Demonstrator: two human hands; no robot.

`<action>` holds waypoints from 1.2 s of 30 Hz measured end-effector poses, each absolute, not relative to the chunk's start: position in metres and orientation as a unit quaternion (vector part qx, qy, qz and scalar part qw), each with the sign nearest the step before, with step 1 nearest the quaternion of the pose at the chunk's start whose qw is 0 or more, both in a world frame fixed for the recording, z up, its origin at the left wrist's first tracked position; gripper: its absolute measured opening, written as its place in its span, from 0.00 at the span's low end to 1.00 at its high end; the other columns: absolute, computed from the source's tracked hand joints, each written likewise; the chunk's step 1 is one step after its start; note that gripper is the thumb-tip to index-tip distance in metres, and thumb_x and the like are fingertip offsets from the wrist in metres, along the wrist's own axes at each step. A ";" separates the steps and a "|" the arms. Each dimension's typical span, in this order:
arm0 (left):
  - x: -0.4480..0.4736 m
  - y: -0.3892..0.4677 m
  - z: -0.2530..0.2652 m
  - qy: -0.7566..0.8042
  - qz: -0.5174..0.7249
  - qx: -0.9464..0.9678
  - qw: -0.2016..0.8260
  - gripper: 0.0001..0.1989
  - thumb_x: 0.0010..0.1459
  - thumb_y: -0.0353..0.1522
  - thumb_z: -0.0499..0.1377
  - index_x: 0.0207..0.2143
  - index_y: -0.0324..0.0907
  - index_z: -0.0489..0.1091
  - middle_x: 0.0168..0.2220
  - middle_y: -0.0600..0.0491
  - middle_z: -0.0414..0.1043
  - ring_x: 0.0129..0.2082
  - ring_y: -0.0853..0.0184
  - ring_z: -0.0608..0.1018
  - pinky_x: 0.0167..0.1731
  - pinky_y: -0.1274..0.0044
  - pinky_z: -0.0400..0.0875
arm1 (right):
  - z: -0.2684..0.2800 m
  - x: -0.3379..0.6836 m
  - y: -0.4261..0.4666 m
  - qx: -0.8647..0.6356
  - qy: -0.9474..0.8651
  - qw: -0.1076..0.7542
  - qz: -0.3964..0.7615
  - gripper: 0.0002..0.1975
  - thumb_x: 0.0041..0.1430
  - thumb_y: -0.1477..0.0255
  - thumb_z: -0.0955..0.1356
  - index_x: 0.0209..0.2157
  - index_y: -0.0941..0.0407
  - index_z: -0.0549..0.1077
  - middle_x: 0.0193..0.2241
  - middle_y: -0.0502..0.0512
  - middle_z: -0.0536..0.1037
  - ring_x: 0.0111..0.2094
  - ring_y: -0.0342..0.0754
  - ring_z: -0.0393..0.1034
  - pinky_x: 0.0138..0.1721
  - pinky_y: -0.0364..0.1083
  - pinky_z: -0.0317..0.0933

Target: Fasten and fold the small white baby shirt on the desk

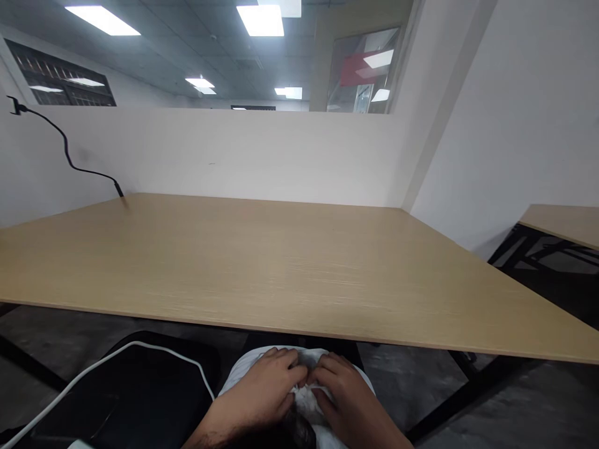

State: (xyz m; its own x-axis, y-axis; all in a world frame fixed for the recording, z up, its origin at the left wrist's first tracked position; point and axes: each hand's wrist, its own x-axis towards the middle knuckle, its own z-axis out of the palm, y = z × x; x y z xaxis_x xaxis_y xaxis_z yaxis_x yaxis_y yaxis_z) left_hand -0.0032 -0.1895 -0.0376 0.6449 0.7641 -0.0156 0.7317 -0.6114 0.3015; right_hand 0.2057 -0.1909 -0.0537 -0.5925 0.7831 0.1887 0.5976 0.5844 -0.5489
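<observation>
Tan tabletop point(281, 262) wide; near edge beyond left hand point(270, 381), right hand point(340, 381).

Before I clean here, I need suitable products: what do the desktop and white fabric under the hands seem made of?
Desktop: probably wood-look laminate, satin, given its fine streaky grain and sheen; real veneer possible. White fabric: matte textile, judging by its crumpled folds; fibre can't be told.

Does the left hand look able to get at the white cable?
Probably yes: the white cable runs to the left of the left hand, mostly in plain view, with nothing visible blocking the way.
</observation>
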 end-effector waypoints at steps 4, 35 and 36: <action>-0.008 -0.186 -0.039 0.401 0.076 0.892 0.196 0.15 0.54 0.24 0.55 0.44 0.46 0.70 0.43 0.54 0.75 0.43 0.60 0.76 0.43 0.73 0.69 | -0.053 0.204 -0.192 -0.409 -0.860 0.221 0.211 0.19 0.49 0.90 0.62 0.35 0.54 0.72 0.39 0.51 0.73 0.44 0.49 0.65 0.46 0.46 0.57; -0.001 -0.190 -0.028 0.397 0.185 0.880 0.185 0.06 0.60 0.30 0.55 0.41 0.44 0.64 0.42 0.54 0.71 0.39 0.66 0.73 0.38 0.78 0.65 | -0.063 0.208 -0.187 -0.363 -0.830 0.359 0.225 0.09 0.62 0.79 0.62 0.40 0.54 0.69 0.38 0.54 0.72 0.41 0.50 0.66 0.43 0.48 0.61; -0.002 -0.189 -0.029 0.395 0.183 0.881 0.185 0.06 0.61 0.31 0.54 0.41 0.44 0.65 0.42 0.54 0.72 0.39 0.65 0.74 0.39 0.77 0.65 | -0.065 0.208 -0.188 -0.362 -0.824 0.367 0.237 0.09 0.63 0.77 0.62 0.42 0.53 0.69 0.39 0.54 0.73 0.41 0.50 0.67 0.44 0.47 0.62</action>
